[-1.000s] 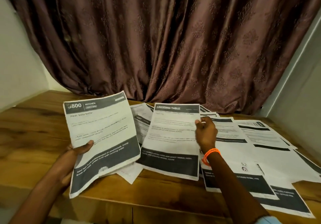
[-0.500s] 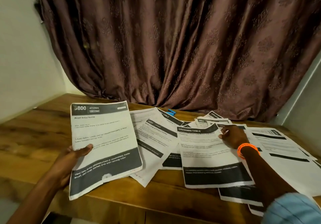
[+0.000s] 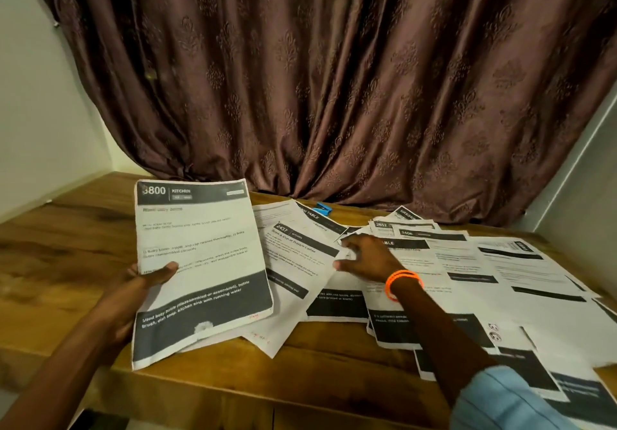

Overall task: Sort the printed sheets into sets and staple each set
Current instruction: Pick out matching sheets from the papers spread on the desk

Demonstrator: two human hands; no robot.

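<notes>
Head view shows the left hand (image 3: 133, 291) at about 8 o'clock, its thumb curled over the front of a stack (image 3: 200, 262) headed "3800 KITCHEN" and its fingers behind, so it grips that stack and holds it tilted up off the counter (image 3: 60, 249). The right hand (image 3: 365, 257) reaches toward 12 o'clock over the loose sheets (image 3: 467, 279), its fingers (image 3: 347, 241) stretched out and resting on them; they look relaxed, not closed on any page, though whether a sheet edge is caught under them I cannot tell. A sheet marked "2437 KITCHEN" (image 3: 300, 256) lies just beside that hand at its 9 o'clock, partly under the held stack. More sheets fan out overlapping toward 3 and 5 o'clock. A small blue thing, perhaps the stapler (image 3: 323, 208), sits at 12 o'clock near the curtain (image 3: 334, 79).

Sorting looks under way and nothing seems stapled yet. The risks, as I judge them: the sheets overlap so heavily that dragging one may pull its neighbours along and mix sets; headers are partly covered, so a page could join the wrong set; sheets near 5 o'clock overhang the counter edge and a sweep of the sleeve (image 3: 500, 399) could push them off; the one-handed stack could splay or slip.
</notes>
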